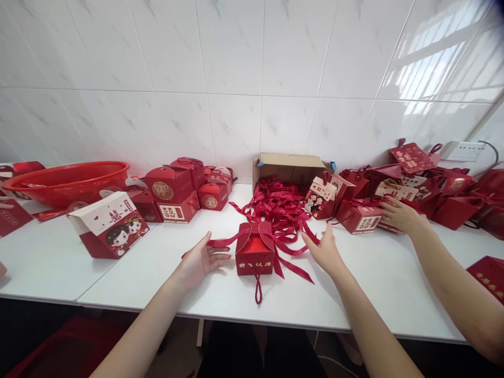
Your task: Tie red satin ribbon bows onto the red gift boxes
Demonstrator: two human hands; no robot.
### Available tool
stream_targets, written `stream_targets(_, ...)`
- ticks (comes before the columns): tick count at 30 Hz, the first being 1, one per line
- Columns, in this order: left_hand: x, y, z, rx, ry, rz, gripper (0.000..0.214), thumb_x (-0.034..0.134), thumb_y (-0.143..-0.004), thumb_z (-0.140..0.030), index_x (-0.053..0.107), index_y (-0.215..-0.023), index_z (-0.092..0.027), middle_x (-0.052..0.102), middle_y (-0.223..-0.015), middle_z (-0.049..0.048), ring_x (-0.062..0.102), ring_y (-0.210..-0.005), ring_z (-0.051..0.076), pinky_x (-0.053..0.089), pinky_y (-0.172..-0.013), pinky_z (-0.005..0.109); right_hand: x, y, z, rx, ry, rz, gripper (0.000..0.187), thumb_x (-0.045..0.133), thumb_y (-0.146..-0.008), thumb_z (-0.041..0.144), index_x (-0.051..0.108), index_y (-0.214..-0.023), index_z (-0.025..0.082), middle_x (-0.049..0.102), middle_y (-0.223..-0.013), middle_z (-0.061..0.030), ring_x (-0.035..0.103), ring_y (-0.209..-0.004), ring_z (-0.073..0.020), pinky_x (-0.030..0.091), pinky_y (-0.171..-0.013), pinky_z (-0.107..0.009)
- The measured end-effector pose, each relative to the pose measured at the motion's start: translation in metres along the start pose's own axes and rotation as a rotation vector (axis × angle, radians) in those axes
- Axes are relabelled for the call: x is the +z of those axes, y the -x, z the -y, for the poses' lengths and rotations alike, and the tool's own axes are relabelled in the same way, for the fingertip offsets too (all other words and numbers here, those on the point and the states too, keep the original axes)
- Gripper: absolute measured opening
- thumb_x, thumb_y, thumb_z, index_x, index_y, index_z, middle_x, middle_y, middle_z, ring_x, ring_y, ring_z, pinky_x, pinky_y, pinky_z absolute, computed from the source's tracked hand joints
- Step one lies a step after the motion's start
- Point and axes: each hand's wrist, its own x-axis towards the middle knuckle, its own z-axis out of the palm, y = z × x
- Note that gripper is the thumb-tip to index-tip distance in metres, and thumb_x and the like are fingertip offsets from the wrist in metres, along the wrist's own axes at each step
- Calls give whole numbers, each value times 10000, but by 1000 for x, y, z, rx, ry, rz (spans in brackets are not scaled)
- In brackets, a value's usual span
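You're flanking small red card box [254,256] with left hand [200,261], right hand [327,253] — fingers parted; flat crimson ribbon [225,242] crossing top — seemingly untied.

Bare forearms [153,320], plain black legwear [232,349]

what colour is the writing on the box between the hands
The writing is gold, best seen in the head view.

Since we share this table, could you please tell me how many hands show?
3: left hand and right hand flanking the ribboned box; a co-worker's hand farther right, by boxes. Another may be hidden.
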Motion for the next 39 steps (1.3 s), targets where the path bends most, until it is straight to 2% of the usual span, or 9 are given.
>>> stream_targets(2, 0, 2, -2, -46, 19, 40, 377, 453, -924, -357, 660, -866, -47, 709, -854, 172, 706, -716, 238, 556, -542, 281, -5, 8, 2, -88, 81, -192, 922, 676, -642, 523, 283, -1383, 139, 294, -1417, -238, 515, -1099, -316, 445, -881, -454)
stream_targets(4, 1, 5, -3, -58, 76, 38, 295, 483, -910, -297, 643, -816, -67, 703, -814, 154, 705, -700, 232, 558, -552, 285, -5, 19, 7, -143, 63, -193, 724, 600, -713, 569, 442, -1275, 140, 513, -1232, -199, 593, -895, -264, 491, -718, -390)
stream_targets(8, 3, 5, -2, -36, 195, -9, 127, 529, -859, -136, 592, -750, -121, 666, -694, 72, 696, -662, 190, 549, -561, 255, 16, 42, 16, 104, -104, 507, 526, 497, -793, 642, 674, -804, 147, 599, -495, -46, 468, -364, -132, 320, -376, -257)
stream_targets(10, 6, 3, 0, -20, 223, -28, 139, 513, -856, -102, 569, -733, -137, 645, -663, 47, 689, -647, 166, 536, -550, 230, 29, 46, 16, 247, -140, 661, 539, 518, -790, 643, 680, -733, 132, 558, -380, -42, 420, -291, -113, 242, -329, -233)
stream_targets(16, 12, -2, -3, 65, 266, -58, 196, 432, -896, -143, 552, -742, -162, 657, -704, 53, 696, -663, 184, 520, -547, 261, 45, 32, 11, 456, -549, 489, 428, 603, -773, 595, 628, -804, 168, 628, -509, -22, 418, -301, -79, 229, -290, -187)
stream_targets(20, 15, -2, -17, 155, 230, -93, 242, 414, -905, -155, 555, -708, -149, 659, -677, 55, 687, -635, 182, 504, -559, 270, 43, 20, 19, 362, -715, 368, 288, 700, -733, 478, 650, -815, 206, 650, -656, 4, 566, -514, -91, 450, -444, -196)
stream_targets(25, 32, 1, -45, 423, 153, -142, 155, 568, -843, -192, 587, -694, -152, 630, -605, -8, 619, -551, 117, 453, -537, 219, 40, 5, 43, 192, -801, 214, 335, 835, -572, 308, 696, -862, 216, 675, -734, 27, 599, -627, -90, 490, -535, -196)
stream_targets(32, 71, 11, -84, 877, -191, -88, 142, 750, -689, -268, 682, -723, -149, 680, -688, 17, 611, -597, 130, 478, -574, 234, 38, -4, 104, -339, -427, 234, 268, 700, -734, 429, 713, -802, 171, 678, -715, -12, 629, -676, -149, 520, -636, -276)
stream_targets(39, 90, 20, -97, 1006, -376, -99, 188, 664, -784, -308, 734, -700, -155, 673, -634, 28, 611, -604, 141, 465, -567, 227, 45, -3, 136, -561, -229, 292, 255, 632, -798, 404, 685, -741, 161, 644, -668, -12, 605, -656, -149, 495, -639, -285)
